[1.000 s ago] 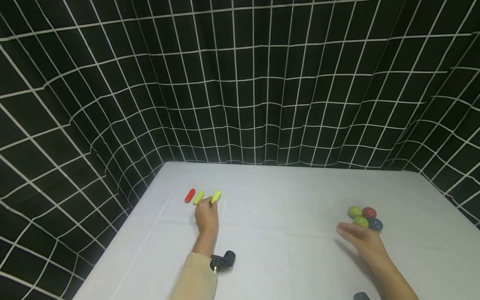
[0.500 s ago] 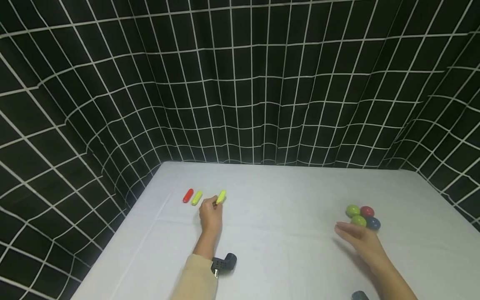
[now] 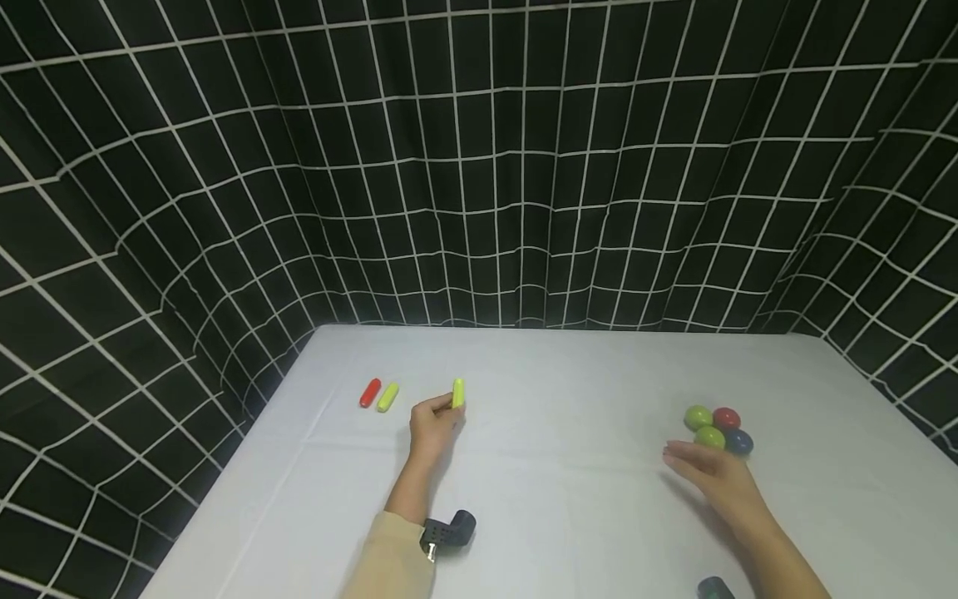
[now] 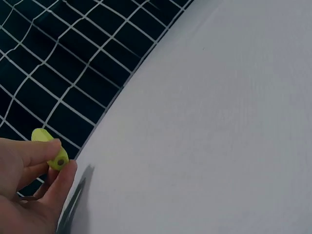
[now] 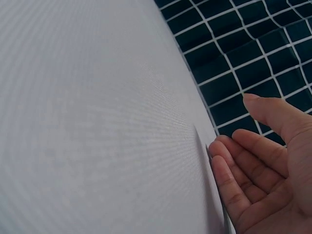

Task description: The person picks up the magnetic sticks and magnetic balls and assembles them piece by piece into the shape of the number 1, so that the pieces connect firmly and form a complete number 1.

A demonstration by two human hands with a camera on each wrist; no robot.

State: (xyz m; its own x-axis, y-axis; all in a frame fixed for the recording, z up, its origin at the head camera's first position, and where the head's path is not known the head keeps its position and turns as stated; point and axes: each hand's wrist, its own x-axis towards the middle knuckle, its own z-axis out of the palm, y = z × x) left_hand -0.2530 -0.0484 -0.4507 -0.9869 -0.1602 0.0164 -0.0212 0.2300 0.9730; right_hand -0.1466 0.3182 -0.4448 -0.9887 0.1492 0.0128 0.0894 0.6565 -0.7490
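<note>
My left hand (image 3: 432, 431) pinches a short yellow-green stick with rounded ends (image 3: 458, 393) between thumb and fingers, upright in the head view. In the left wrist view a dark round spot marks the near end of this stick (image 4: 60, 162); its exact kind I cannot tell. Left of that hand lie a similar yellow-green stick (image 3: 387, 398) and a red stick (image 3: 370, 393). My right hand (image 3: 711, 474) holds nothing, its fingers loosely bent, as the right wrist view confirms (image 5: 263, 180). Just beyond it sit egg-shaped pieces: two green (image 3: 698, 418), one red (image 3: 726, 418), one dark blue (image 3: 738, 442).
A white cloth covers the table (image 3: 554, 499). Behind it and along both sides hangs a black curtain with a white grid (image 3: 524, 166). A dark wrist camera (image 3: 452, 530) sticks out from the left wrist, and another (image 3: 714, 588) shows near the right forearm.
My left hand has moved right with the yellow-green stick, away from the two lying sticks, and the stick has turned from slanted to upright in the head view. The right hand has stayed nearly still.
</note>
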